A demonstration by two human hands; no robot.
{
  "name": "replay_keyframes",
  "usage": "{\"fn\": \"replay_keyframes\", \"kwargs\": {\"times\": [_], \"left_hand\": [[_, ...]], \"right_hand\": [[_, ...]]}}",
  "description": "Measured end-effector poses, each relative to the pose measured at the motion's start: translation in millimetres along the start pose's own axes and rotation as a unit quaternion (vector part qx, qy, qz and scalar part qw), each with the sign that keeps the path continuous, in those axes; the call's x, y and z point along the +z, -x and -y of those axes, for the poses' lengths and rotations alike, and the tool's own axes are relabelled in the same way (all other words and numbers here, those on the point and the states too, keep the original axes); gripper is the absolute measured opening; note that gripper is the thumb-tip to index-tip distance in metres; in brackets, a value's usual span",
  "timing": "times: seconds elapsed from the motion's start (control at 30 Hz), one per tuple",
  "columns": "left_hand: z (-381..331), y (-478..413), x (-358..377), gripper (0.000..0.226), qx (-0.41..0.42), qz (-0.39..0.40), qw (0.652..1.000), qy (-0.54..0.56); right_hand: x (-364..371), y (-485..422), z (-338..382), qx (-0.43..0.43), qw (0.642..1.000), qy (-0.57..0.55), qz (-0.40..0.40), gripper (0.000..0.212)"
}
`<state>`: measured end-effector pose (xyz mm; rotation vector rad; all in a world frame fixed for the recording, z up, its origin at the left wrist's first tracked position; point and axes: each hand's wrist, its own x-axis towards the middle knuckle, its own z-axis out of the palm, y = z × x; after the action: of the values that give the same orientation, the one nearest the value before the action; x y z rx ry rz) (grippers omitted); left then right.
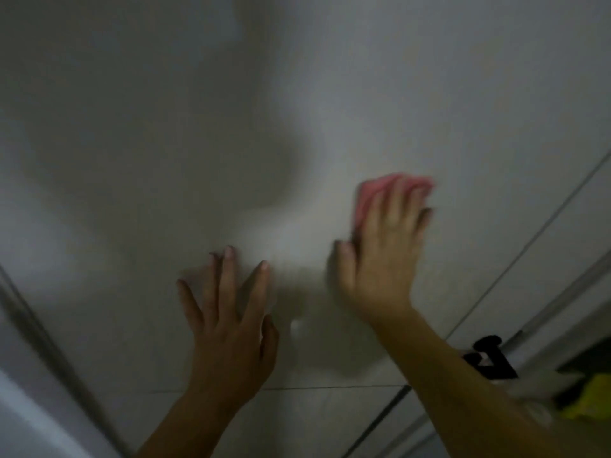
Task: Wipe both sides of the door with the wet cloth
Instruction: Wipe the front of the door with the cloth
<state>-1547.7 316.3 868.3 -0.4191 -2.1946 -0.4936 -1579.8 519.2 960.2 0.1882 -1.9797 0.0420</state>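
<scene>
A pale grey-white door [198, 127] fills most of the blurred head view. My right hand [380, 249] lies flat against it with straight fingers, pressing a pink cloth [370, 190] onto the surface; the cloth shows above and to the left of the fingers. Lower and to the left, my left hand [231, 328] rests flat on the door with its fingers spread and holds nothing. A thin horizontal groove crosses the door just below my left wrist.
The door's right edge and frame [542, 325] run diagonally at the lower right, with a black shape [492, 358] and something yellow [591, 398] beyond. Another dark frame edge [39, 342] slants down the lower left.
</scene>
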Motion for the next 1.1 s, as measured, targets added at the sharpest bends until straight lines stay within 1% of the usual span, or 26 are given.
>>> {"fn": "replay_keyframes", "kwargs": {"times": [0.07, 0.1, 0.13, 0.17, 0.23, 0.3, 0.33, 0.37, 0.4, 0.5, 0.53, 0.57, 0.6, 0.63, 0.7, 0.73, 0.77, 0.8, 0.87, 0.9, 0.93, 0.97, 1.03, 1.1], "left_hand": [[-12.6, 5.1, 9.5, 0.072, 0.013, 0.011, 1.0, -0.009], [-17.9, 7.6, 14.0, 0.071, 0.016, 0.017, 1.0, -0.014], [-22.4, 9.6, 17.8, 0.07, 0.016, 0.022, 0.999, -0.021], [-25.7, 11.0, 20.9, 0.069, 0.013, 0.026, 0.999, -0.026], [-30.8, 13.8, 24.6, 0.068, 0.007, 0.026, 0.999, -0.037], [-39.2, 18.2, 29.2, 0.069, 0.02, 0.025, 0.999, -0.041], [-44.5, 20.5, 32.7, 0.069, 0.033, 0.023, 0.998, -0.04], [-49.8, 23.2, 36.6, 0.069, 0.049, 0.022, 0.998, -0.04], [-54.4, 25.6, 41.3, 0.068, 0.064, 0.021, 0.997, -0.042], [-61.4, 29.9, 59.5, 0.069, 0.096, 0.01, 0.994, -0.043], [-62.3, 30.1, 66.6, 0.069, 0.103, 0.0, 0.994, -0.043], [-63.3, 30.5, 73.6, 0.068, 0.109, -0.013, 0.993, -0.044], [-65.0, 31.2, 80.6, 0.068, 0.114, -0.029, 0.992, -0.045], [-67.2, 31.9, 87.6, 0.066, 0.124, -0.046, 0.99, -0.044], [-71.3, 33.3, 101.4, 0.063, 0.151, -0.074, 0.985, -0.039], [-73.0, 34.8, 108.2, 0.061, 0.165, -0.085, 0.982, -0.035], [-74.8, 36.3, 114.6, 0.059, 0.174, -0.095, 0.98, -0.03], [-76.4, 37.5, 120.6, 0.058, 0.176, -0.103, 0.979, -0.024], [-76.4, 37.8, 132.0, 0.057, 0.172, -0.119, 0.978, -0.013], [-74.6, 37.0, 137.2, 0.059, 0.171, -0.127, 0.977, -0.01], [-72.4, 35.2, 141.9, 0.062, 0.171, -0.131, 0.976, -0.005], [-70.1, 33.1, 145.1, 0.065, 0.173, -0.13, 0.976, 0.004], [-67.0, 29.3, 148.6, 0.067, 0.184, -0.133, 0.974, 0.021], [-67.1, 27.7, 150.9, 0.067, 0.193, -0.15, 0.97, 0.013]], "right_hand": [[6.3, 41.6, -8.6, -0.08, 0.994, 0.041, 0.058, 0.072], [6.1, 55.0, -20.8, -0.101, 0.991, 0.056, 0.069, 0.069], [2.8, 59.5, -36.4, -0.095, 0.991, 0.068, 0.072, 0.067], [-1.9, 57.8, -53.9, -0.062, 0.993, 0.079, 0.062, 0.067], [-13.6, 47.2, -87.7, 0.061, 0.996, 0.067, 0.017, 0.071], [-23.2, 45.2, -109.9, 0.188, 0.982, 0.018, -0.02, 0.072], [-24.5, 49.9, -112.1, 0.233, 0.972, 0.003, -0.019, 0.074], [-23.6, 58.2, -107.6, 0.252, 0.968, 0.009, -0.005, 0.076], [-19.9, 70.4, -98.7, 0.238, 0.971, 0.027, 0.015, 0.08], [-2.5, 111.9, -73.3, 0.108, 0.991, 0.055, 0.062, 0.087], [-0.9, 117.9, -74.8, 0.097, 0.991, 0.059, 0.07, 0.088], [-1.0, 117.6, -83.5, 0.115, 0.989, 0.057, 0.066, 0.086], [-1.9, 115.4, -96.8, 0.159, 0.985, 0.05, 0.048, 0.083], [-3.4, 111.7, -113.6, 0.225, 0.974, 0.037, 0.016, 0.08], [-6.7, 101.8, -147.5, 0.372, 0.926, 0.001, -0.064, 0.076], [-5.0, 100.8, -155.0, 0.414, 0.905, -0.025, -0.091, 0.075], [-1.1, 104.7, -152.9, 0.423, 0.899, -0.041, -0.102, 0.075], [5.0, 113.3, -144.2, 0.403, 0.908, -0.052, -0.098, 0.076], [17.8, 140.8, -124.7, 0.326, 0.94, -0.066, -0.071, 0.077], [20.8, 150.4, -124.2, 0.298, 0.95, -0.061, -0.063, 0.077], [20.3, 151.7, -132.1, 0.298, 0.951, -0.058, -0.065, 0.077], [18.2, 145.6, -143.9, 0.326, 0.94, -0.058, -0.081, 0.077], [5.6, 119.8, -163.4, 0.409, 0.902, -0.083, -0.113, 0.076], [-2.3, 100.5, -168.7, 0.461, 0.872, -0.115, -0.122, 0.076]]}}
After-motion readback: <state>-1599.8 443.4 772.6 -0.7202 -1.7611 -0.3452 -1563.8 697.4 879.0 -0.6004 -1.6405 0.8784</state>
